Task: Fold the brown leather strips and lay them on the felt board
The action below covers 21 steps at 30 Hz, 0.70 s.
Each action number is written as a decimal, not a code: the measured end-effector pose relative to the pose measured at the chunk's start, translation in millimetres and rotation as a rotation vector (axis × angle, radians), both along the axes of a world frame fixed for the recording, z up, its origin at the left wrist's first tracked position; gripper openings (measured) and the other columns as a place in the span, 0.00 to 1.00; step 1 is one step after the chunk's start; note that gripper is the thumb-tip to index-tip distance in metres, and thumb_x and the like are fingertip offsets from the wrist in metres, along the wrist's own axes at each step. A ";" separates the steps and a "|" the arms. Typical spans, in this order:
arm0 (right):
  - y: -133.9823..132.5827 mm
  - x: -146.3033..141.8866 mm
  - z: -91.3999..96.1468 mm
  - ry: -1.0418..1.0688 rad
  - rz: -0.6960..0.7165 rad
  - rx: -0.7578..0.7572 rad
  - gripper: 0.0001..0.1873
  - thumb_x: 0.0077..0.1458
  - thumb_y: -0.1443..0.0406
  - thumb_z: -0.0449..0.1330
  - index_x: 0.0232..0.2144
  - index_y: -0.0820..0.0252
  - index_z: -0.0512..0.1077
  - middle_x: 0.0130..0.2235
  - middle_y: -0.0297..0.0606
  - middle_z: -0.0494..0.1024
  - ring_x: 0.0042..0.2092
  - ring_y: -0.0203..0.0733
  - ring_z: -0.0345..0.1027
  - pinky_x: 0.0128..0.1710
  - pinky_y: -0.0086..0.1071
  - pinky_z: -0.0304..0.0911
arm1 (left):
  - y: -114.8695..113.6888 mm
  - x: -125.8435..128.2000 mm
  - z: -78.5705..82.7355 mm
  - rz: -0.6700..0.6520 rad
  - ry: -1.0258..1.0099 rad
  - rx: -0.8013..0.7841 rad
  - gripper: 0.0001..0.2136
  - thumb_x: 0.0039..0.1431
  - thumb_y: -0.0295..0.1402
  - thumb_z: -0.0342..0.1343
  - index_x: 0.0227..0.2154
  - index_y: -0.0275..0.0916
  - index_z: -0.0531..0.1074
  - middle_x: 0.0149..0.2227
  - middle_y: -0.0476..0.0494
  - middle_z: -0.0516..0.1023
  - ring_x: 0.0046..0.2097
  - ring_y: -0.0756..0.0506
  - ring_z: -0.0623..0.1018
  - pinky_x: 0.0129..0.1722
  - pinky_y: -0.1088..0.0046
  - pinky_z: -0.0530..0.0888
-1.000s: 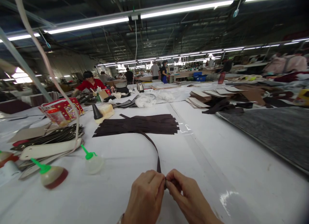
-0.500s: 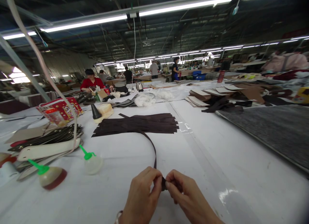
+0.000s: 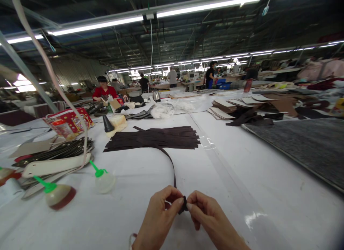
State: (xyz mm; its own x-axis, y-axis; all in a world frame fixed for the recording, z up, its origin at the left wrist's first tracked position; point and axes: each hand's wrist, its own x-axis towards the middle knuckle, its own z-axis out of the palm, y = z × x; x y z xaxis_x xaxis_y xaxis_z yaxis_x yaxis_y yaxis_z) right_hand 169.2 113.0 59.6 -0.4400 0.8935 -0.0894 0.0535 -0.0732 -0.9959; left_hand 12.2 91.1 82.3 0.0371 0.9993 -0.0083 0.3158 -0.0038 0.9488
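My left hand [image 3: 159, 217] and my right hand [image 3: 209, 216] meet at the near edge of the white table [image 3: 242, 178]. Both pinch the near end of a dark brown strap [image 3: 172, 167], which is folded over between my fingertips. The strap runs away from me and curves left to a pile of dark brown straps [image 3: 152, 138] lying side by side in the middle of the table.
Two green-capped glue bottles [image 3: 103, 178] [image 3: 55, 194] lie at the left, beside flat leather pieces and a red box [image 3: 71, 121]. A grey mat [image 3: 303, 144] covers the right side. Stacked brown cut pieces [image 3: 228, 110] lie further back. A person in red sits at the far left; others stand behind.
My fingers have folded the strap's near end into a small doubled tab and lifted it slightly. The hands have stayed in the same place.
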 end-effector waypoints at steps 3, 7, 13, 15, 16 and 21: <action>-3.3 0.7 0.9 -0.071 -0.002 0.060 0.12 0.56 0.56 0.54 0.28 0.58 0.65 0.22 0.28 0.62 0.25 0.35 0.58 0.27 0.28 0.56 | -0.5 3.0 -0.5 0.029 0.035 0.022 0.07 0.58 0.34 0.54 0.29 0.39 0.74 0.29 0.49 0.77 0.32 0.48 0.74 0.32 0.76 0.67; -6.0 0.5 1.2 -0.196 -0.037 0.175 0.11 0.57 0.58 0.53 0.27 0.58 0.65 0.23 0.29 0.63 0.26 0.36 0.57 0.26 0.28 0.53 | -1.2 5.6 1.6 0.046 0.110 0.041 0.08 0.57 0.34 0.53 0.26 0.38 0.73 0.26 0.50 0.76 0.30 0.49 0.72 0.31 0.76 0.66; -8.7 2.1 4.3 -0.254 -0.048 0.232 0.10 0.58 0.59 0.52 0.27 0.57 0.65 0.23 0.30 0.65 0.27 0.36 0.58 0.27 0.29 0.54 | -2.4 5.6 4.3 0.064 0.180 0.073 0.07 0.57 0.31 0.51 0.25 0.38 0.72 0.25 0.50 0.74 0.30 0.49 0.70 0.31 0.76 0.65; -9.4 3.3 7.2 -0.271 -0.066 0.247 0.11 0.59 0.58 0.52 0.28 0.57 0.66 0.24 0.30 0.66 0.27 0.36 0.59 0.27 0.29 0.54 | -2.6 5.3 4.9 0.069 0.192 0.085 0.07 0.57 0.30 0.51 0.25 0.39 0.71 0.25 0.50 0.74 0.30 0.49 0.70 0.31 0.75 0.65; -9.5 3.8 8.9 -0.280 -0.079 0.258 0.11 0.59 0.58 0.52 0.29 0.57 0.66 0.25 0.31 0.67 0.27 0.36 0.59 0.27 0.29 0.54 | -2.7 5.3 5.1 0.068 0.196 0.092 0.08 0.57 0.29 0.51 0.25 0.39 0.71 0.26 0.50 0.74 0.30 0.49 0.70 0.31 0.75 0.65; -6.2 4.0 15.0 -0.315 -0.107 0.305 0.10 0.57 0.56 0.55 0.35 0.57 0.67 0.28 0.32 0.71 0.29 0.38 0.63 0.27 0.29 0.58 | -4.5 7.8 2.5 0.031 0.236 0.173 0.07 0.58 0.27 0.50 0.26 0.39 0.71 0.27 0.49 0.74 0.30 0.49 0.70 0.31 0.75 0.65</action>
